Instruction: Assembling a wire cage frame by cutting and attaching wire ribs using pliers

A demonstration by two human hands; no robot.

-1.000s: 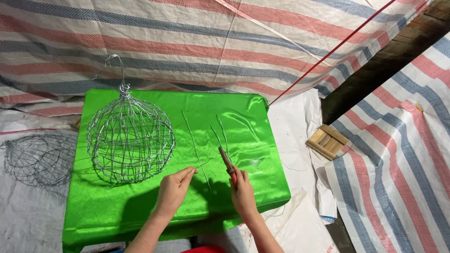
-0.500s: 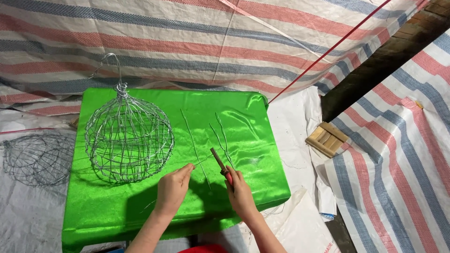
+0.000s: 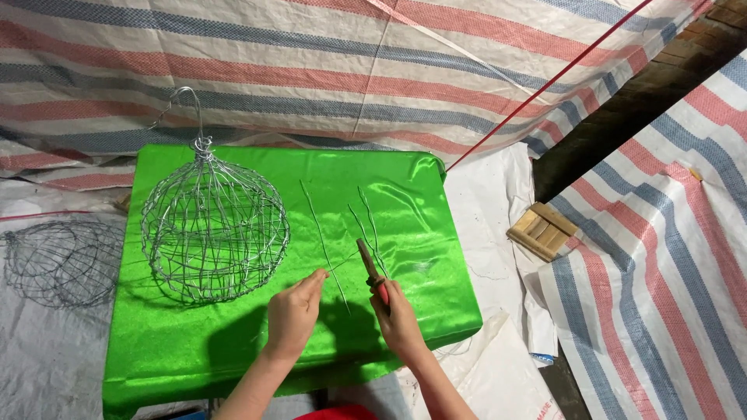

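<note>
Holding a short piece of wire (image 3: pixel 336 268), your left hand (image 3: pixel 294 315) has thumb and forefinger pinched together on its near end, low on the green satin cloth (image 3: pixel 233 342) that covers the table; the wire runs up and to the right from the fingertips toward the tool in your other hand. Your right hand (image 3: pixel 399 319) is wrapped tight around the red handles of a pair of pliers (image 3: pixel 371 270), whose dark nose points up and slightly left, meeting the far end of that wire; whether the nose is clamped on the wire or only touching it cannot be told at this size. Item, loose wires (image 3: pixel 366 214): several thin straight lengths lying flat on the cloth just beyond the pliers, fanned slightly, with one longer wire (image 3: pixel 320 237) lying a little to their left and running down between your two hands. Item, wire cage (image 3: pixel 214 225): a rounded, dome-shaped basket of silver wire, standing upright on the left part of the cloth, near your left hand but apart from it, with a hook (image 3: pixel 189 109) rising from its top. Item, second wire basket (image 3: pixel 62 260): darker, resting off the table to the left on the white sheet. Item, wooden block (image 3: pixel 542 230): small, slatted, lying on the ground well to the right. Item, striped tarpaulin (image 3: pixel 350 70): red, blue and white, hanging behind the table, with a red cord (image 3: pixel 545 85) stretched across it.
</note>
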